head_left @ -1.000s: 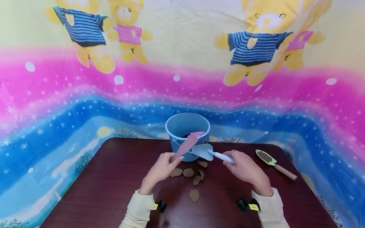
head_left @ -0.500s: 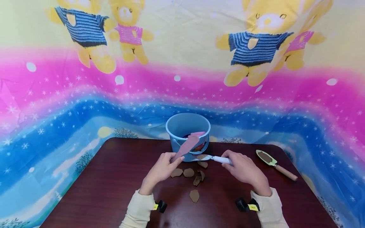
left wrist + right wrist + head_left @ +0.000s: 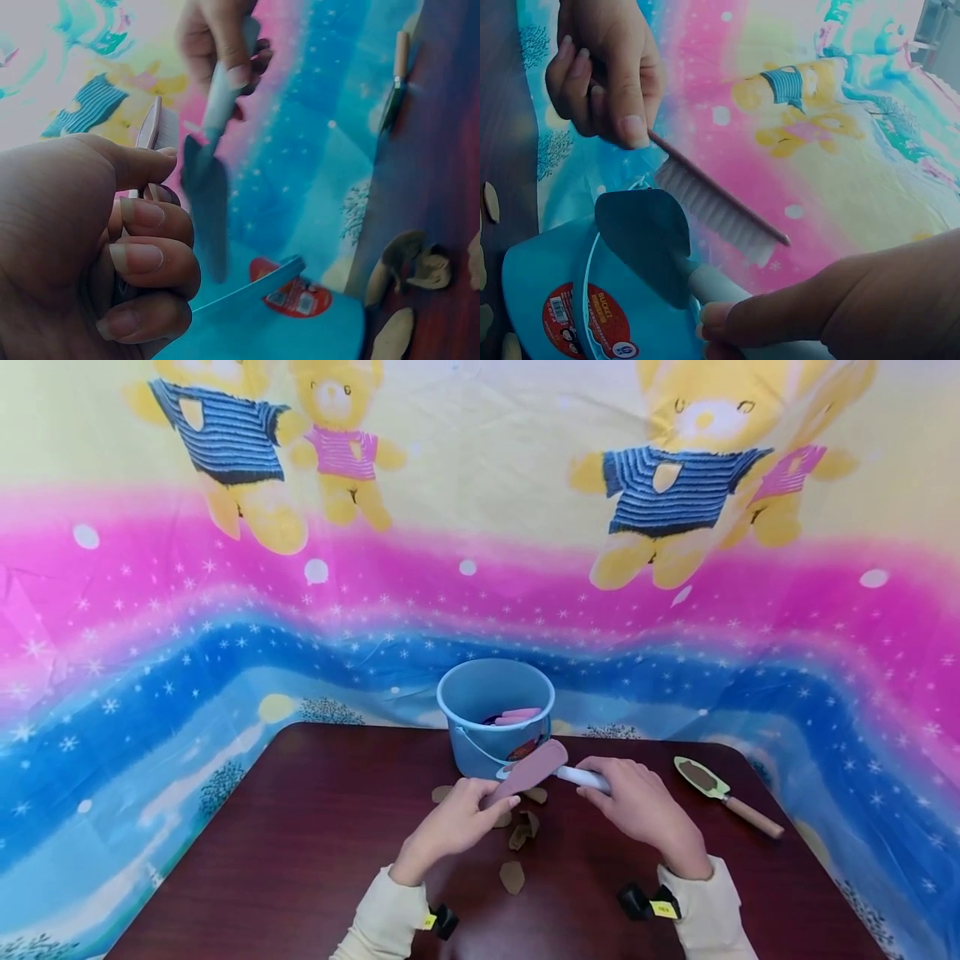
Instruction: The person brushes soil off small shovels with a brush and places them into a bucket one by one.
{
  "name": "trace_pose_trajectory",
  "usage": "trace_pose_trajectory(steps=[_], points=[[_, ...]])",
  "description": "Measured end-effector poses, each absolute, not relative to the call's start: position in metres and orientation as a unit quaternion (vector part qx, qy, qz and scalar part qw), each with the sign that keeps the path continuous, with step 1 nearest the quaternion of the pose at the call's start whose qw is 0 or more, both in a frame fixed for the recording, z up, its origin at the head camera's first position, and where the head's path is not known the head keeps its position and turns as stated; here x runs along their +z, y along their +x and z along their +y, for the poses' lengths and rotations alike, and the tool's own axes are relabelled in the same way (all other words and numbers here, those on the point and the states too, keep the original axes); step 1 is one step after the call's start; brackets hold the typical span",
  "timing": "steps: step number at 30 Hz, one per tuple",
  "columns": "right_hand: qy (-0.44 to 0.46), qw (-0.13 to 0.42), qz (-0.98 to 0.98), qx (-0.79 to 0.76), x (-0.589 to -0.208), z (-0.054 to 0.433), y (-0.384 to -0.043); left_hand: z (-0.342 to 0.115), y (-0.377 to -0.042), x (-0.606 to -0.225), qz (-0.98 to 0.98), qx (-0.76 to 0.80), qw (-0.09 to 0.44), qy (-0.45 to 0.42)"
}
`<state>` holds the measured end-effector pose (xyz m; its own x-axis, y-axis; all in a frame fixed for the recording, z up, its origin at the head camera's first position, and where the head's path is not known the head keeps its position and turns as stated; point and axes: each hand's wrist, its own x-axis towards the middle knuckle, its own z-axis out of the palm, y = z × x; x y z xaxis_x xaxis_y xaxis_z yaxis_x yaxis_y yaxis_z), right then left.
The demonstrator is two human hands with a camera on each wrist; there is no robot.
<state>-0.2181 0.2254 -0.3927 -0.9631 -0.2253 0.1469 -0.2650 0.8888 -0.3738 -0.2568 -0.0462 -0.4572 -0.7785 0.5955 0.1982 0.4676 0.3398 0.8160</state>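
Note:
In the head view my left hand (image 3: 453, 822) grips a brush (image 3: 536, 771) with a flat pink back. Its long white bristles (image 3: 712, 206) show in the right wrist view. My right hand (image 3: 641, 802) holds a small hand trowel by its pale handle (image 3: 587, 777). The brush lies across the trowel's blade in the head view and hides most of it. From the right wrist the blade (image 3: 641, 236) shows close over the light blue bucket (image 3: 471, 752). Pink objects (image 3: 517, 717) lie inside the bucket. Thin brown pieces (image 3: 512, 877) are scattered on the table in front of it.
A green trowel (image 3: 701, 777) with a wooden handle and brown stuff on its blade lies at the right of the dark wooden table (image 3: 300, 827). A curled brown piece (image 3: 525, 832) is near the middle. A printed cloth (image 3: 465, 602) hangs behind the table.
My left hand has moved right and slightly down, carrying the brush from before the bucket to over the trowel. The trowel's blade has tipped from facing me to nearly flat.

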Motion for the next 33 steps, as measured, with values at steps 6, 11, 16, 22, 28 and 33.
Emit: trace_pose_trajectory(steps=[6, 11, 16, 22, 28, 33], points=[[0.135, 0.069, -0.972, 0.181, -0.392, 0.227, -0.215, -0.039, -0.254, -0.464, 0.83, 0.452, 0.095, 0.313], [0.144, 0.093, -0.971, 0.166, -0.392, 0.23, -0.215, -0.039, -0.255, -0.467, 0.85, 0.431, 0.088, 0.291], [0.146, 0.084, -0.972, 0.166, -0.391, 0.233, -0.216, -0.042, -0.257, -0.469, 0.864, 0.413, 0.081, 0.275], [0.133, 0.075, -0.972, 0.179, -0.388, 0.239, -0.213, -0.051, -0.264, -0.473, 0.884, 0.392, 0.041, 0.253], [0.136, 0.075, -0.969, 0.191, -0.385, 0.243, -0.213, -0.06, -0.272, -0.473, 0.871, 0.425, 0.03, 0.243], [0.135, 0.067, -0.969, 0.194, -0.386, 0.241, -0.214, -0.056, -0.267, -0.466, 0.849, 0.459, 0.036, 0.261]])
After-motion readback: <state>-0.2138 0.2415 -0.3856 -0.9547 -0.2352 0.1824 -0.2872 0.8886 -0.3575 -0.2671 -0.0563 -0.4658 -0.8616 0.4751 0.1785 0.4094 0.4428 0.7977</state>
